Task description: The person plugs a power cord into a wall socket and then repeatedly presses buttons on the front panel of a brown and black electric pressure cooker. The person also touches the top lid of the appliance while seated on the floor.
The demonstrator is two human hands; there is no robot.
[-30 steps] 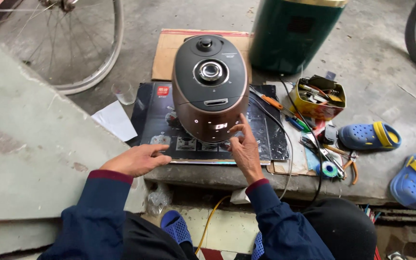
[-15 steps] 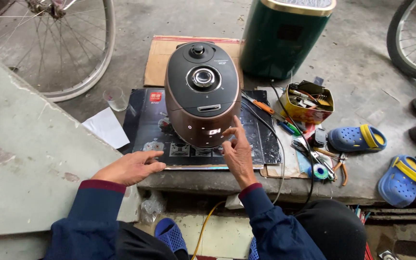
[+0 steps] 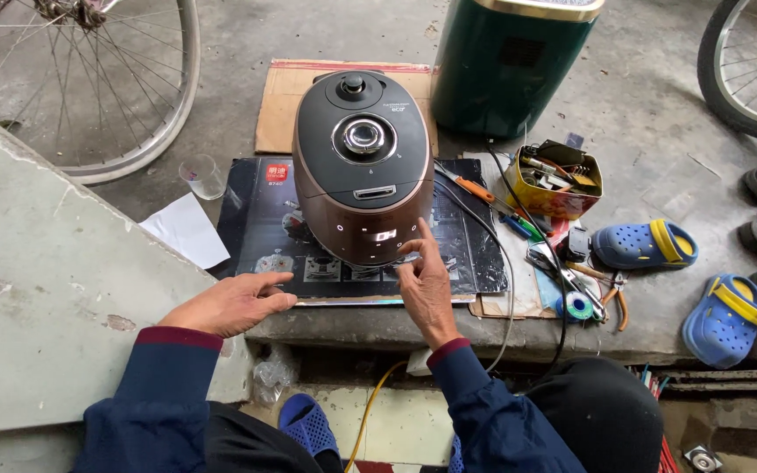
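From the head view, the right hand [image 3: 425, 282] has slid from the cooker's right flank to its front; its fingers [image 3: 420, 241] are spread, one fingertip touching the lit panel of the brown rice cooker [image 3: 363, 166]. The cooker stands upright on a dark printed board [image 3: 260, 229]. The left hand [image 3: 231, 302] stays flat on the board's near edge, fingers loosely together, holding nothing. The cooker's base is hidden behind the right hand. The tin of tools [image 3: 558, 180] is too cluttered to sort out.
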